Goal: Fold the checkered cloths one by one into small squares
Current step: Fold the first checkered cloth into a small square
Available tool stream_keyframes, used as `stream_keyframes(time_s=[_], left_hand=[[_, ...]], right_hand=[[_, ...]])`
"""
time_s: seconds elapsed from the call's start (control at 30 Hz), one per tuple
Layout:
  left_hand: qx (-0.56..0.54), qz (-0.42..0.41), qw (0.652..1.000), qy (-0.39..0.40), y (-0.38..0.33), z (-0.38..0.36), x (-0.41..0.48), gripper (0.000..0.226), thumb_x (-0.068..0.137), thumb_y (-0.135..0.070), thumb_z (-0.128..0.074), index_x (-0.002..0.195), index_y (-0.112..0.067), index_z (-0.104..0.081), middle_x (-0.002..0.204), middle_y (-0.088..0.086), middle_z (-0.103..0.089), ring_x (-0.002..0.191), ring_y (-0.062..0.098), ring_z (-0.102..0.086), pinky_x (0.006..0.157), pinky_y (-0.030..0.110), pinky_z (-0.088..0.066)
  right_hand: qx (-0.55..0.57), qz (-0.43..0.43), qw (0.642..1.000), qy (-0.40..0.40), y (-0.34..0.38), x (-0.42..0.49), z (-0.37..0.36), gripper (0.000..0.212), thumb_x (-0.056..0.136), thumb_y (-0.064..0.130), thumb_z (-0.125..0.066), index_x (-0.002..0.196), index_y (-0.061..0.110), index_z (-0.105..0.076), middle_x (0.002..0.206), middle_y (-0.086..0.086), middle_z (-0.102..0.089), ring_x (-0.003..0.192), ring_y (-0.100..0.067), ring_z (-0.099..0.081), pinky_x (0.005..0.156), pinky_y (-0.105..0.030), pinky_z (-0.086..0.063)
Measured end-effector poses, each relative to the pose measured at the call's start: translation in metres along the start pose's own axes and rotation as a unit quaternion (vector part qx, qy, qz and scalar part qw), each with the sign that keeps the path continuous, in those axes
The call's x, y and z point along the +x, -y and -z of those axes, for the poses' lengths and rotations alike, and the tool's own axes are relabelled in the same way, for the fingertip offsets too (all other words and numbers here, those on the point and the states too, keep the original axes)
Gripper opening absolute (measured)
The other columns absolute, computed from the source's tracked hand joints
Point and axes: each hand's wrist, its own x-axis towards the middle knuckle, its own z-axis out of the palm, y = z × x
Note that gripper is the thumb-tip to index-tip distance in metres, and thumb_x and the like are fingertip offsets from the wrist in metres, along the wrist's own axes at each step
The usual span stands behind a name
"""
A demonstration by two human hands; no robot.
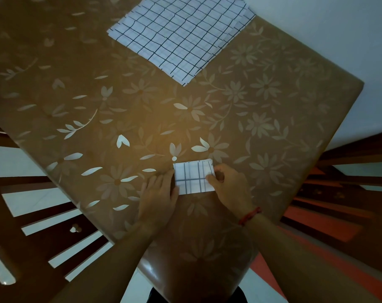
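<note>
**Small Folded Cloth Under Both Hands at the Near Edge of the Table**

We see a small white folded cloth [193,178], crossed by dark grid lines, lying flat near the front edge of the table. It is a compact rectangle, a little wider than it is deep, and it rests on a glossy brown plastic table cover [262,127] printed with pale flowers and leaves.

The left hand [158,196] lies flat on the cover with its fingers straight and close together. Their tips touch the left edge of the folded cloth and grasp nothing. The right hand [229,186] is curled at the cloth's right edge, the thumb lying on top of the fabric and the other fingers bent in beside it, so we read it as pinching that side. We cannot tell how far the fingers reach under the cloth. A thin red thread bracelet [250,216] circles the right wrist.

Well apart from the hands, at the far side of the table, sits a stack of cloths [181,33] in the same white fabric with dark checks. They are spread wide and flat, one on another, with the layered edges showing at the right corner. The stack lies at an angle to the table's edges.

A dark wooden chair [32,215] with slatted back stands to the left of the table. Another wooden chair with red cushion [329,226] stands to the right. A pale wall [338,29] fills the upper right corner.
</note>
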Motion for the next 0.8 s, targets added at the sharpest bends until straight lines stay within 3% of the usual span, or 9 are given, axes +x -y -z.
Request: stream_keyframes(time_s=[0.13,0.27,0.47,0.57,0.67,0.73,0.8], left_hand=[[0.026,-0.057,0.998,0.005,-0.003,0.005,0.004,0.046,0.093,-0.027,-0.049,0.134,-0.008,-0.051,0.135,0.011,-0.053,0.118,0.026,-0.049,0.093,0.045,-0.044],[0.08,-0.113,0.989,0.044,0.0,0.001,0.007,0.048,0.099,-0.026,-0.039,0.143,-0.007,-0.042,0.153,0.01,-0.034,0.142,0.022,-0.029,0.107,0.044,-0.032],[0.105,-0.1,0.986,0.082,0.006,-0.002,0.004,0.049,0.101,-0.031,-0.03,0.138,-0.005,-0.048,0.15,0.011,-0.039,0.142,0.022,-0.029,0.11,0.047,-0.032],[0.105,-0.096,0.986,0.085,0.007,-0.004,0.004,0.049,0.101,-0.031,-0.029,0.139,-0.005,-0.046,0.151,0.01,-0.038,0.143,0.021,-0.027,0.112,0.047,-0.03],[0.102,-0.092,0.987,0.088,0.007,-0.005,0.004,0.049,0.102,-0.031,-0.029,0.14,-0.006,-0.045,0.152,0.009,-0.036,0.144,0.02,-0.025,0.111,0.047,-0.03],[0.1,-0.097,0.986,0.089,0.008,-0.005,0.004,0.048,0.102,-0.03,-0.031,0.141,-0.006,-0.044,0.152,0.01,-0.036,0.144,0.021,-0.025,0.111,0.048,-0.03],[0.105,-0.111,0.984,0.091,0.009,-0.007,0.003,0.049,0.102,-0.03,-0.031,0.143,-0.005,-0.042,0.152,0.011,-0.034,0.145,0.022,-0.022,0.112,0.048,-0.029]], right_hand=[[-0.02,0.0,1.0,0.0,0.0,0.002,0.0,0.022,0.092,0.038,-0.057,0.107,0.022,-0.062,0.094,0.006,-0.068,0.076,-0.005,-0.054,0.057,-0.006,-0.034],[-0.031,0.002,1.0,0.0,-0.003,0.004,-0.003,0.021,0.092,0.04,-0.057,0.104,0.024,-0.061,0.09,0.005,-0.068,0.074,-0.009,-0.058,0.063,-0.015,-0.046],[-0.031,0.001,0.999,-0.013,-0.003,0.005,-0.003,0.023,0.09,0.042,-0.058,0.103,0.023,-0.061,0.088,0.003,-0.069,0.077,-0.014,-0.063,0.069,-0.027,-0.055],[-0.038,0.008,0.998,-0.049,-0.002,0.004,-0.005,0.029,0.089,0.042,-0.059,0.111,0.023,-0.057,0.101,0.003,-0.062,0.087,-0.013,-0.06,0.073,-0.027,-0.053],[-0.111,0.147,0.976,-0.12,0.008,-0.002,-0.012,0.035,0.09,0.037,-0.056,0.12,0.018,-0.053,0.117,-0.004,-0.053,0.101,-0.016,-0.055,0.08,-0.03,-0.052],[-0.151,0.27,0.945,-0.104,0.02,-0.007,-0.024,0.038,0.094,0.028,-0.048,0.128,0.013,-0.052,0.132,-0.012,-0.052,0.119,-0.025,-0.052,0.096,-0.04,-0.047],[-0.177,0.339,0.923,-0.051,0.026,-0.009,-0.038,0.047,0.093,0.018,-0.045,0.139,0.008,-0.044,0.147,-0.014,-0.041,0.137,-0.027,-0.038,0.112,-0.043,-0.034]])
